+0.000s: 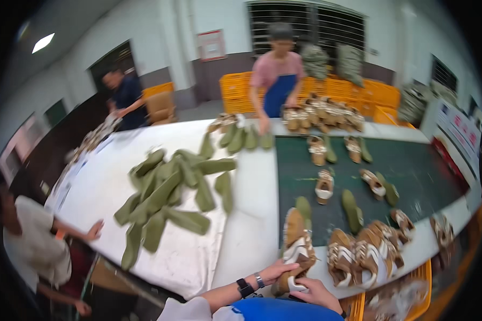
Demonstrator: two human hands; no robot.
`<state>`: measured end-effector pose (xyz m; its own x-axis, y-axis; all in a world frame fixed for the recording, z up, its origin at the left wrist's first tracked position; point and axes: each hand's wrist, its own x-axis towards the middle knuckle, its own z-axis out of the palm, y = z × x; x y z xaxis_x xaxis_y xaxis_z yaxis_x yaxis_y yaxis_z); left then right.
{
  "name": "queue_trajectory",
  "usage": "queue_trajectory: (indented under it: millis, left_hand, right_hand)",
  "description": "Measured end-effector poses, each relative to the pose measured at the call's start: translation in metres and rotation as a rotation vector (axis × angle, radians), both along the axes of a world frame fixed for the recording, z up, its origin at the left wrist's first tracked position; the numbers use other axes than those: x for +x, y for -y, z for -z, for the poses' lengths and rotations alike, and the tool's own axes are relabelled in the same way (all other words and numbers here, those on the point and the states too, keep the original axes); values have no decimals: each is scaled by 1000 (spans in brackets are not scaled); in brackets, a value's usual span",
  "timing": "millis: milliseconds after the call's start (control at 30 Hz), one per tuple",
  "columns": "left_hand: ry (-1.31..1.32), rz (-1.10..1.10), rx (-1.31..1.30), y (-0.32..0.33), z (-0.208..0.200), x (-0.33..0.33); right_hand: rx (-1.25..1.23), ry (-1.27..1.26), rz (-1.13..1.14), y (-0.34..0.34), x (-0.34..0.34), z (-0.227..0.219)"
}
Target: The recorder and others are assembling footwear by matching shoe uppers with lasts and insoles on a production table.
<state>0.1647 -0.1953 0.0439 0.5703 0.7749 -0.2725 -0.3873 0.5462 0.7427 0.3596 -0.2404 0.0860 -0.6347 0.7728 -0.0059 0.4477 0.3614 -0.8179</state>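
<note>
Both hands are on a brown-and-white sneaker (pixel 299 250) at the near edge of the table. My left hand (pixel 273 272) grips its side, fingers closed against the upper. From the right, my right hand (pixel 317 294) holds the heel end, fingers partly hidden. A tan shoe part (pixel 293 226) extends beyond the sneaker; whether it belongs to the same shoe I cannot tell. Just past it lies an olive-green foot-shaped piece (pixel 303 206). To the right of my hands several matching sneakers (pixel 365 255) stand in a row.
A heap of green foot-shaped pieces (pixel 163 195) covers the white table (pixel 246 230) at left. Sneakers and green pieces sit on a dark green belt (pixel 300 160). Across the table, a co-worker (pixel 278 80) reaches toward green pieces beside piled shoes (pixel 324 113). Orange crates (pixel 424 289) stand below right.
</note>
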Motion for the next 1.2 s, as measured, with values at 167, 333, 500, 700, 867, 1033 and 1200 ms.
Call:
queue_trajectory:
  millis: [167, 333, 500, 700, 867, 1033, 1200]
  left_hand:
    - [88, -85, 17, 22, 1, -30]
    - [61, -196, 12, 31, 1, -53]
    - [2, -385, 45, 36, 4, -59]
    - [-41, -368, 16, 33, 14, -59]
    - [-131, -218, -68, 30, 45, -58]
    - [-375, -239, -102, 33, 19, -61]
    - [-485, -234, -106, 40, 5, -59]
  right_hand:
    - [-101, 24, -151, -7, -34, -38]
    - [30, 106, -355, -22, -57, -20]
    - [97, 69, -442, -31, -68, -2]
    - [59, 136, -498, -35, -68, 6]
    - [-156, 302, -512, -36, -67, 9]
    - [-198, 310, -444, -37, -65, 14]
    - [-206, 226, -471, -37, -61, 29]
